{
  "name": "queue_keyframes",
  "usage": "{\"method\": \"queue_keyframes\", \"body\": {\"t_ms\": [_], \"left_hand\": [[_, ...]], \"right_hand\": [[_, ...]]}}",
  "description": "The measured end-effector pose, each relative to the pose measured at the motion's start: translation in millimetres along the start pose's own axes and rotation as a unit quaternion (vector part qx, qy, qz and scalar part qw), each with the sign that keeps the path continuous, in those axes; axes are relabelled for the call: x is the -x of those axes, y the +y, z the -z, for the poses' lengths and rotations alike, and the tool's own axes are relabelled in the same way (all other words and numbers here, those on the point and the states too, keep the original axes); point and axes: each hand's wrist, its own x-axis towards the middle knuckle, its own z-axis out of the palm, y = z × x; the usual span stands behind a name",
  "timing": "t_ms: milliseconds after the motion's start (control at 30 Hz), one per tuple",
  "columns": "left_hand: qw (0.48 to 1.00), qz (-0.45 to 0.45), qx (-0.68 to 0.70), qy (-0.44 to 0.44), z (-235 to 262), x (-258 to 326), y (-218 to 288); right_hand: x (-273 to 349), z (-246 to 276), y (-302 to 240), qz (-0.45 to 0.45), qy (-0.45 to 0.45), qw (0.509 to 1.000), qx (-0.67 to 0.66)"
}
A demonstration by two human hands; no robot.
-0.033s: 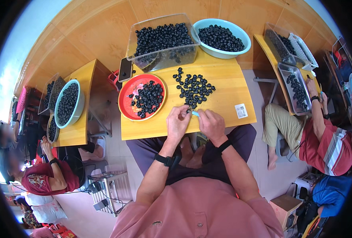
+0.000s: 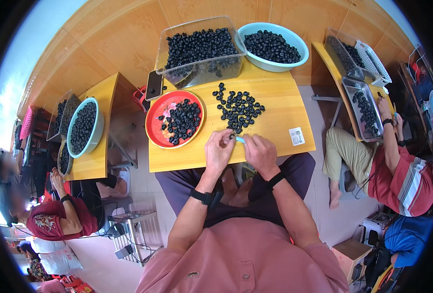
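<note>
The person sits at a yellow wooden surface (image 2: 275, 132) and works on small black rings with both hands close together at its near edge. The left hand (image 2: 219, 151) has its fingers (image 2: 225, 138) pressed together around one black ring (image 2: 232, 137), and the right hand (image 2: 260, 152) pinches a small light blue tool (image 2: 240, 140) that touches this ring. The two hands are almost touching each other.

As far as I can judge, the work is somewhere in its early part. A loose pile of rings (image 2: 238, 110) lies on the surface just above the hands, and a red plate (image 2: 154, 131) to the left of it holds a smaller heap of rings; I cannot tell which heap is already treated and which is waiting. Behind them a clear plastic box (image 2: 199, 73) is nearly full of the same black pieces, and a light blue basin (image 2: 294, 59) beside it is also well filled. So a large amount appears to be left, compared with the small quantities near the hands.

A dark phone (image 2: 154, 85) lies at the left of the box. Other persons sit at the neighbour tables on both sides with similar basins and trays
</note>
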Motion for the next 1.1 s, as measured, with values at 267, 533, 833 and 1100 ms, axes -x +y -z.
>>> {"method": "queue_keyframes", "body": {"t_ms": [267, 533, 833, 1100], "left_hand": [[1.0, 0.003, 0.0, -0.011, -1.9, -3.8, 0.0], [0.994, 0.066, 0.087, -0.023, -2.3, -2.3, -3.6], [0.982, 0.081, 0.171, -0.023, -4.1, -2.3, -9.3], [0.998, 0.011, 0.058, -0.011, 5.5, -4.9, -11.3]], "right_hand": [[-4.7, -0.7, 1.1, -0.002, -0.003, 1.0, 0.003], [-4.4, -1.9, 1.8, -0.006, -0.004, 1.0, -0.008], [-2.9, -4.9, 3.0, -0.038, -0.003, 0.999, 0.0], [-5.9, -7.2, 1.3, -0.039, -0.011, 0.999, 0.002]]}}
